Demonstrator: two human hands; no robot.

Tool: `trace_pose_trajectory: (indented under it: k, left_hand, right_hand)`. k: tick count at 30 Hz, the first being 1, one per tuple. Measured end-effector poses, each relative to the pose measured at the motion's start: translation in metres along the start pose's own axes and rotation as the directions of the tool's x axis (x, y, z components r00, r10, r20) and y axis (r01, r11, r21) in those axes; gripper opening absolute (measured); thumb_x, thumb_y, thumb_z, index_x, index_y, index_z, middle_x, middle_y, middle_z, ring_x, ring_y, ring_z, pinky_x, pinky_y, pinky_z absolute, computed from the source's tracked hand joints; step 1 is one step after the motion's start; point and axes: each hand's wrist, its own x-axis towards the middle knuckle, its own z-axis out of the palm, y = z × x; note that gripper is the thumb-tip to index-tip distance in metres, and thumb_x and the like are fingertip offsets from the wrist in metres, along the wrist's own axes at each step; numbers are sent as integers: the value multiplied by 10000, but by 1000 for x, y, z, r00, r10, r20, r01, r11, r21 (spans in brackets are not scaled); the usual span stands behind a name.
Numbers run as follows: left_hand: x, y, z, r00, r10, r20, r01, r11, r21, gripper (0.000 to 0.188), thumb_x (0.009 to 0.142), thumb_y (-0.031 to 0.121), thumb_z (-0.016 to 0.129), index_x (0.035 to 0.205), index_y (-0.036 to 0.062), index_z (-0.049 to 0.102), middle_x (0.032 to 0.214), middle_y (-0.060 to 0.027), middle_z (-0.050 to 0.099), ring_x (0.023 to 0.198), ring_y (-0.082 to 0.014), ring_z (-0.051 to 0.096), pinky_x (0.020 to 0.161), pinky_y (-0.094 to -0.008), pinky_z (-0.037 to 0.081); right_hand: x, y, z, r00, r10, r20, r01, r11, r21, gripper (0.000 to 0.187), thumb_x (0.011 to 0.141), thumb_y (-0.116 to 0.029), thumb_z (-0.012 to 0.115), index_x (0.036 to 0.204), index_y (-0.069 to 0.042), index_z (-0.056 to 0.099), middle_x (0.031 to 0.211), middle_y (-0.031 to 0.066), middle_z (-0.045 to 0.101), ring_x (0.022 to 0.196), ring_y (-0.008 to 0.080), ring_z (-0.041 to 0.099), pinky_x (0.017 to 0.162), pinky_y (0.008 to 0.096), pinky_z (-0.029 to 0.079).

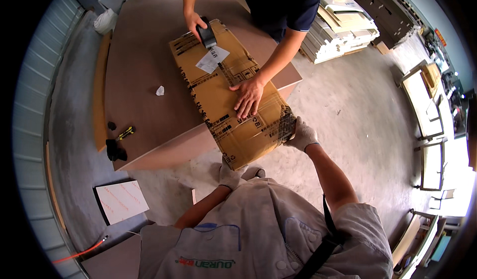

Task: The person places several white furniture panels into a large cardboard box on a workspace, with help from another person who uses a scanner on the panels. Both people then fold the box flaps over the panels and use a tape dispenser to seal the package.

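Observation:
A long brown cardboard box point(218, 97) with black print and clear tape lies on the table, its near end overhanging the edge. My left hand point(231, 176), in a white glove, grips the near bottom corner, its fingers partly hidden beneath. At the near right corner, my gloved right hand point(302, 136) holds the box's side. A co-worker's hand point(250, 96) rests flat on the top face. The same person's other hand point(195, 24) holds a black handheld device point(206, 34) against a white label sheet point(212, 60) on the box.
On the brown table point(144, 55) are a crumpled white scrap point(160, 90), a yellow-and-black utility knife point(126, 133) and black pieces point(116, 151). A white panel point(121, 202) lies on the floor at left, near an orange hose point(82, 252). Stacked cardboard point(343, 28) stands behind the co-worker.

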Motion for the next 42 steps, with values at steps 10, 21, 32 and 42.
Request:
trace_pose_trajectory:
  k: [10, 21, 32, 42]
  left_hand:
    - [12, -29, -2, 996, -57, -68, 80, 905, 419, 585, 856, 169, 848, 1329, 16, 540, 1233, -149, 727, 1098, -277, 711, 931, -415, 574]
    - [7, -15, 5, 986, -88, -140, 141, 887, 440, 628, 893, 157, 818, 1393, 5, 471, 1160, -166, 749, 1110, -299, 723, 937, -419, 574]
    - [10, -86, -5, 974, -118, -195, 167, 952, 258, 481, 918, 256, 735, 1291, 32, 533, 997, -194, 763, 832, -355, 765, 768, -455, 588]
    - [7, -72, -12, 985, -167, -46, 167, 986, 4, 416, 931, 191, 705, 1287, 15, 580, 1116, -121, 748, 1009, -215, 723, 836, -388, 562]
  right_hand:
    - [-5, -2, -9, 1000, 16, 16, -17, 1000, 21, 1060, 629, -510, 992, 1364, -23, 402, 1194, 256, 686, 1075, 432, 715, 900, 513, 584]
    - [-9, -1, -9, 1000, 19, -11, -18, 998, 64, 1051, 621, -512, 984, 1358, -23, 415, 1217, 264, 672, 1116, 440, 694, 933, 518, 581]
    - [-7, -11, -4, 1000, 3, 12, -4, 995, 98, 1076, 621, -468, 988, 1403, -16, 403, 1260, 278, 652, 1156, 449, 675, 966, 519, 571]
    - [-6, 12, 20, 994, -42, -101, 72, 945, 320, 984, 615, -287, 1000, 1392, -20, 458, 1226, 213, 651, 1153, 369, 653, 998, 464, 544]
